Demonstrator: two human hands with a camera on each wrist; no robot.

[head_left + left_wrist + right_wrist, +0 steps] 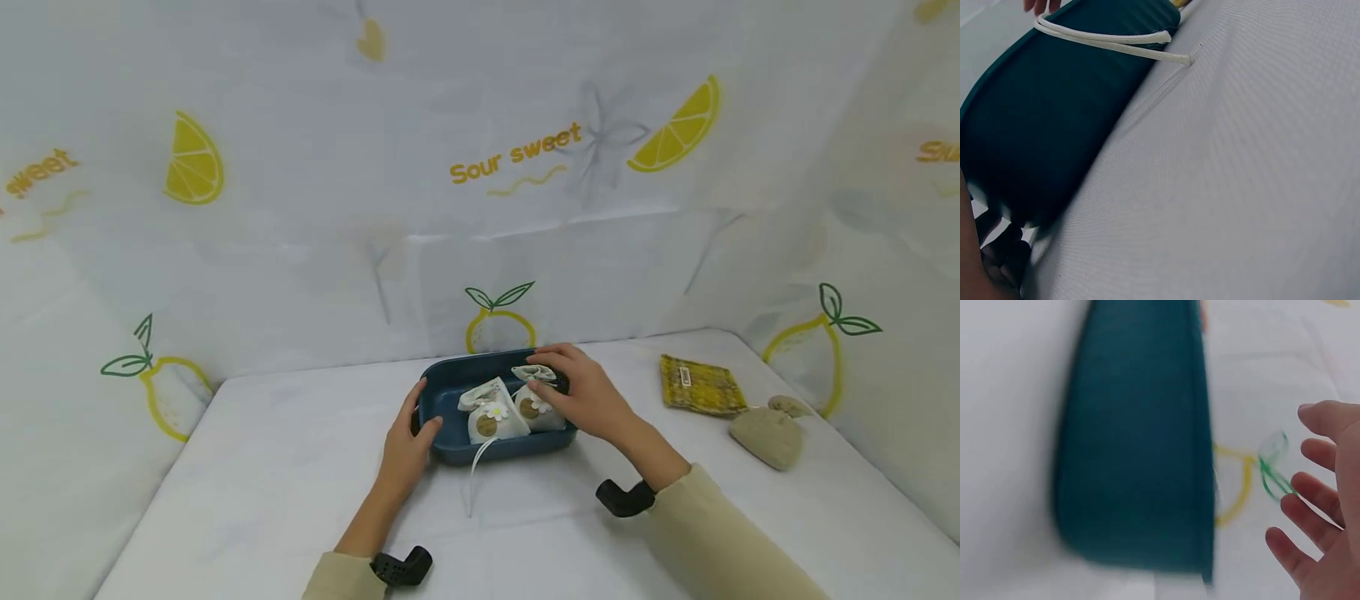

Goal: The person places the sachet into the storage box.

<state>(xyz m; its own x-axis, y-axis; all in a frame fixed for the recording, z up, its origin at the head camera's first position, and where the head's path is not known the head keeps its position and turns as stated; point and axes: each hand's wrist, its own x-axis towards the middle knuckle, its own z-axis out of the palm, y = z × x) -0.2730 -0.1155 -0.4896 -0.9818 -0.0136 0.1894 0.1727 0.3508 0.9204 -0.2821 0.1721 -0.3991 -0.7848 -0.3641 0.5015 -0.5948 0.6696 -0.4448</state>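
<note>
A dark blue tray (480, 451) with raised walls stands on the table, holding two white drawstring pouches. The left pouch (491, 412) has a daisy and a brown round patch; its neck is gathered. Partly behind my right hand is the right pouch (551, 418). My left hand (403, 450) holds the tray's left end, thumb over the near corner, fingers along the outside. Over the tray's right end is my right hand (588, 396); in the right wrist view its loosely spread fingers (1313, 515) stand apart from the tray wall (1135, 456), holding nothing.
A white cord (474, 479) hangs over the tray's near wall onto the cloth. To the right lie a yellow patterned pouch (701, 386) and a beige drawstring pouch (768, 435). A lemon-printed white cloth (315, 275) rises behind the table.
</note>
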